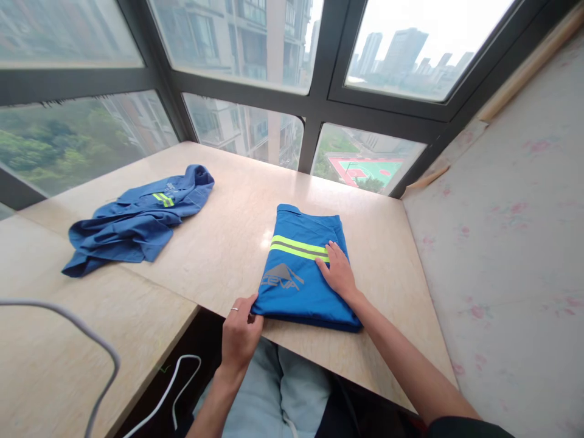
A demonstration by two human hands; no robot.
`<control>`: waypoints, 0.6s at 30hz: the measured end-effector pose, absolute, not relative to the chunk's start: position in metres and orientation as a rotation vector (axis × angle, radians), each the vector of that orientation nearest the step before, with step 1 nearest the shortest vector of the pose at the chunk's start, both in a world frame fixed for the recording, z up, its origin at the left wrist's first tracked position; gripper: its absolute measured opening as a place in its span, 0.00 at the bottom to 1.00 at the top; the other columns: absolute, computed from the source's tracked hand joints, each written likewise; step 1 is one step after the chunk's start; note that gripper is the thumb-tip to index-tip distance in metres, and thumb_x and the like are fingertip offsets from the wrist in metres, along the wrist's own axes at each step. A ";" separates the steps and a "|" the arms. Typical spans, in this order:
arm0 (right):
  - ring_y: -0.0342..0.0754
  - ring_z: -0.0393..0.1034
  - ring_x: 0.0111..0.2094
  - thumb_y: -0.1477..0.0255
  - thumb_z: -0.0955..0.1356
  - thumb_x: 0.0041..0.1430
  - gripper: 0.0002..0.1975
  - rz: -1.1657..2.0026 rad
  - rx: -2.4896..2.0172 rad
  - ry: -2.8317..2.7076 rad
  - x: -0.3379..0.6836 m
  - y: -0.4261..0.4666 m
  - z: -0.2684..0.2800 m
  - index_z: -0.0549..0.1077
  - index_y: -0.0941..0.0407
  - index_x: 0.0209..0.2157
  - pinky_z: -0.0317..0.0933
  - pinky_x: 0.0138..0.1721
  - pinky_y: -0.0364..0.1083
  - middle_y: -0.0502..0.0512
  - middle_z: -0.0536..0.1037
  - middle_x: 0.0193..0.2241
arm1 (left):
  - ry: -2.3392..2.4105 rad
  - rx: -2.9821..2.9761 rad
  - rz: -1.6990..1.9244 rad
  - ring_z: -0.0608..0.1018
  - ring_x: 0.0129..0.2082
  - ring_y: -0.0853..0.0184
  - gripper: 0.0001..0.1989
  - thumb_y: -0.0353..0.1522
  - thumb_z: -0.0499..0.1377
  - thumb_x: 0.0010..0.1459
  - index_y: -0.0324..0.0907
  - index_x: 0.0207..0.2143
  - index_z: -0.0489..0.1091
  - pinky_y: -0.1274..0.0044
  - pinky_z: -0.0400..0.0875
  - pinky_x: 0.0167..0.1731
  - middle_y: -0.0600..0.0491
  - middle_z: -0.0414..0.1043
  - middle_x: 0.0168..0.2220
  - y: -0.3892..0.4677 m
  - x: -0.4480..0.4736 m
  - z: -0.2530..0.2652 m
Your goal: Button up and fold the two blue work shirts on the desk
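A blue work shirt (301,286), folded into a neat rectangle, lies on the table in front of me. Across it runs a yellow-green reflective stripe with a grey middle, and a grey logo is printed near its lower left. My left hand (241,328), with a ring on one finger, pinches the shirt's near left corner between thumb and fingers. On the right part of the shirt my right hand (336,271) rests flat with its fingers stretched out, the fingertips over the end of the stripe.
A crumpled blue garment (141,213) with yellow-green stripes lies at the table's left. White cables (176,380) hang near the front edge at left. Windows (246,42) stand behind the pale table (219,243), and a flowered wall (511,243) bounds it at right.
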State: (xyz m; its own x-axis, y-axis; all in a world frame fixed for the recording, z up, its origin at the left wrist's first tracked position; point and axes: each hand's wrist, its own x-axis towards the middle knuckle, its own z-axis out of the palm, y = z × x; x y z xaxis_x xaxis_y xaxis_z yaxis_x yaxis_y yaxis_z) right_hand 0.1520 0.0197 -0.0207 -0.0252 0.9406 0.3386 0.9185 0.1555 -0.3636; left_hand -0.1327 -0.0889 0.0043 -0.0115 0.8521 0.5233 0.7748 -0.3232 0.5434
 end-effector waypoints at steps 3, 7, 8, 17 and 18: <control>0.60 0.54 0.66 0.59 0.60 0.67 0.29 0.022 -1.801 -1.951 0.151 0.019 -0.021 0.66 0.66 0.60 0.52 0.64 0.60 0.71 0.63 0.63 | 1.817 2.135 1.321 0.77 0.30 0.66 0.14 0.23 0.53 0.55 0.39 0.42 0.72 0.75 0.74 0.32 0.51 0.73 0.31 -0.084 -0.131 0.002; 0.61 0.55 0.65 0.59 0.59 0.67 0.29 -0.025 -1.841 -1.964 0.150 0.019 -0.022 0.66 0.66 0.59 0.52 0.63 0.60 0.72 0.63 0.63 | 1.844 2.180 1.367 0.76 0.30 0.65 0.16 0.21 0.52 0.53 0.38 0.42 0.72 0.74 0.74 0.32 0.51 0.73 0.30 -0.078 -0.129 -0.002; 0.61 0.55 0.65 0.59 0.59 0.67 0.29 -0.028 -1.845 -1.967 0.150 0.019 -0.023 0.66 0.66 0.59 0.52 0.64 0.59 0.71 0.63 0.63 | 1.837 2.193 1.370 0.77 0.30 0.65 0.17 0.21 0.51 0.53 0.38 0.43 0.72 0.75 0.75 0.32 0.50 0.73 0.31 -0.078 -0.130 -0.003; 0.61 0.55 0.65 0.59 0.59 0.67 0.29 -0.028 -1.829 -1.959 0.151 0.020 -0.027 0.66 0.65 0.60 0.52 0.63 0.61 0.71 0.63 0.63 | 1.873 2.091 1.379 0.76 0.27 0.67 0.10 0.24 0.54 0.56 0.40 0.38 0.71 0.77 0.73 0.28 0.52 0.72 0.29 -0.085 -0.132 -0.004; 0.61 0.54 0.65 0.59 0.59 0.67 0.29 -0.031 -1.832 -1.960 0.151 0.020 -0.026 0.66 0.65 0.60 0.52 0.63 0.61 0.71 0.63 0.63 | 1.894 2.083 1.362 0.76 0.27 0.67 0.10 0.24 0.54 0.56 0.40 0.38 0.71 0.77 0.73 0.28 0.52 0.73 0.29 -0.085 -0.131 -0.004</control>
State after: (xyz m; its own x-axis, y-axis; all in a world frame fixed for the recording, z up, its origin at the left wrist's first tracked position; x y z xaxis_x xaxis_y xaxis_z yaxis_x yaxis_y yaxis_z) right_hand 0.1509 0.0201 -0.0263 -0.0121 0.9410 0.3382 0.9512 0.1152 -0.2864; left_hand -0.1315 -0.0845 -0.0041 -0.1129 0.8127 0.5716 0.8007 -0.2663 0.5367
